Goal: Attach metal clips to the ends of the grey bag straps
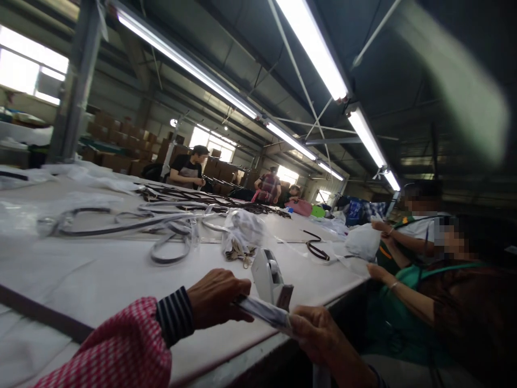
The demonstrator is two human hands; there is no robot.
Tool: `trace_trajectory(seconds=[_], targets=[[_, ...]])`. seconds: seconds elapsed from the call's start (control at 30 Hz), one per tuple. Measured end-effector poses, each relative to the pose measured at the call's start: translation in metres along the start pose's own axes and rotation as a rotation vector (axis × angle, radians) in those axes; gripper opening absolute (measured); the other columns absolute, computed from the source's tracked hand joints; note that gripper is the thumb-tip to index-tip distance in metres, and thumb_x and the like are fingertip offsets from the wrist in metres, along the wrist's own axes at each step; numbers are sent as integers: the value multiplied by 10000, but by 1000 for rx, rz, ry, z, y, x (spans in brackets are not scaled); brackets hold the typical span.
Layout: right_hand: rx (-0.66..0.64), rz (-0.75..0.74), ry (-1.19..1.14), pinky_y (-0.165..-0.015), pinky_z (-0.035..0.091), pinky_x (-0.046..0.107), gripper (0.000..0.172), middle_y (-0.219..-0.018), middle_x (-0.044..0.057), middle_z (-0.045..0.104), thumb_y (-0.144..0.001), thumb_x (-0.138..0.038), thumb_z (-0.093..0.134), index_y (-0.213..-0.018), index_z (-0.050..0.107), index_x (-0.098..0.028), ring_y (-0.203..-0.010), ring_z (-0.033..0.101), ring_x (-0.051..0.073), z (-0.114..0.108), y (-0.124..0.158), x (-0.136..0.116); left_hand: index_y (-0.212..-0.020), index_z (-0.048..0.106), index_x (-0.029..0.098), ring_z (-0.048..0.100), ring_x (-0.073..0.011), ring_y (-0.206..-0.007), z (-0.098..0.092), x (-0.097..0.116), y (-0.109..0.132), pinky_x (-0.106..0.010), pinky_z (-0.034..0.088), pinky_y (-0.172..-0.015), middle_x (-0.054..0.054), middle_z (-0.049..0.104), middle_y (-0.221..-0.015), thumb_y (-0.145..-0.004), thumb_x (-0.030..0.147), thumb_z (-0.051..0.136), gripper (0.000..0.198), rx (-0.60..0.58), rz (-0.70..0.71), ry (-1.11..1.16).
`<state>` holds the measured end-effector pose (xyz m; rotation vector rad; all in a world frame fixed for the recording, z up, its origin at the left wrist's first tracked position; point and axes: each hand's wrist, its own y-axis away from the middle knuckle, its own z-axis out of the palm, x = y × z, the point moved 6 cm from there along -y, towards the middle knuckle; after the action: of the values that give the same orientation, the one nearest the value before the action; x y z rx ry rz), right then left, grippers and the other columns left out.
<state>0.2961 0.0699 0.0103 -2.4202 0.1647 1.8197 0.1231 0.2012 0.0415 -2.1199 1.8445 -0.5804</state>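
Pinches a plastic-wrapped strap [264, 313] slantwise between left hand [218, 297] and nearer right hand [318, 330], just near of tape dispenser [266, 276].

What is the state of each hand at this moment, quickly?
Left hand: closed, holding the plastic-wrapped strip.
Right hand: closed, holding the same plastic-wrapped strip.

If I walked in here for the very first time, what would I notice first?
Probably the long, bright lights across the ceiling. Then, low in front, a red-and-white checked sleeve leads to the left hand, which holds a shiny grey strip with the right hand. Just beyond it, a tape dispenser stands on the white table.
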Motion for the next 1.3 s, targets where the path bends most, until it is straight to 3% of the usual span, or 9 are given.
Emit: trace_trajectory(seconds=[0.1,0.23,0.33,0.47,0.67,0.93,1.1,1.23,1.3], targets=[[37,-30,71,-398,90,218,661,-461,-96,290,-763,-815,616,-645,505,-174,-397,177,29,-21,0,5,-730,606,203,451,-122,-518,-14,-14,-1,-278,201,-514,53,501,-548,-796,727,676,532,-26,-71,188],[82,-41,139,-402,92,235,644,-452,-88,276,-790,-787,615,-633,510,-172,-401,204,43,-43,1,24,-719,627,169,436,-103,-572,-23,-26,0,-234,262,-513,48,485,-600,-870,665,629,519,-82,-125,442],[130,-68,133,-441,118,241,605,-529,-65,324,-776,-717,693,-632,540,-149,-465,241,51,-52,0,27,-769,641,165,461,-105,-538,-10,-39,5,-207,322,-475,48,503,-599,-870,585,656,432,-207,-182,599],[202,-51,160,-458,85,257,572,-512,-83,260,-751,-695,720,-645,574,-153,-460,184,53,-61,0,1,-742,627,161,440,-97,-391,15,-61,17,-202,363,-377,60,504,-495,-793,575,725,428,-417,-323,837],[261,-108,243,-472,90,277,469,-518,-85,246,-834,-580,708,-667,611,-154,-490,164,69,-83,-3,-45,-736,615,147,469,-91,-390,12,-69,19,-192,356,-373,9,621,-531,-782,576,738,448,-408,-311,1039],[270,-92,195,-455,76,269,485,-529,-91,233,-834,-581,720,-645,538,-173,-480,150,61,-102,-17,-27,-798,660,114,371,-70,-368,2,-67,13,-189,221,-356,44,511,-462,-802,519,748,414,-245,-302,1205],[310,-117,148,-453,76,255,445,-555,-81,282,-796,-545,771,-669,580,-165,-477,161,52,-115,-26,-31,-826,678,127,417,-91,-332,13,-63,14,-197,222,-321,-9,623,-505,-794,543,745,423,-360,-330,1224],[205,-108,167,-464,118,245,387,-591,-56,400,-772,-528,780,-878,711,-162,-485,207,61,-119,-25,-47,-814,668,138,439,-91,-330,11,-65,15,-194,235,-319,-27,667,-540,-783,509,771,387,-339,-324,1242],[135,-112,220,-478,193,242,451,-632,-33,482,-745,-508,791,-1051,732,-182,-511,299,85,-119,-18,-55,-884,671,140,441,-89,-340,7,-66,15,-188,252,-332,-9,660,-535,-788,486,777,374,-294,-314,1269]])
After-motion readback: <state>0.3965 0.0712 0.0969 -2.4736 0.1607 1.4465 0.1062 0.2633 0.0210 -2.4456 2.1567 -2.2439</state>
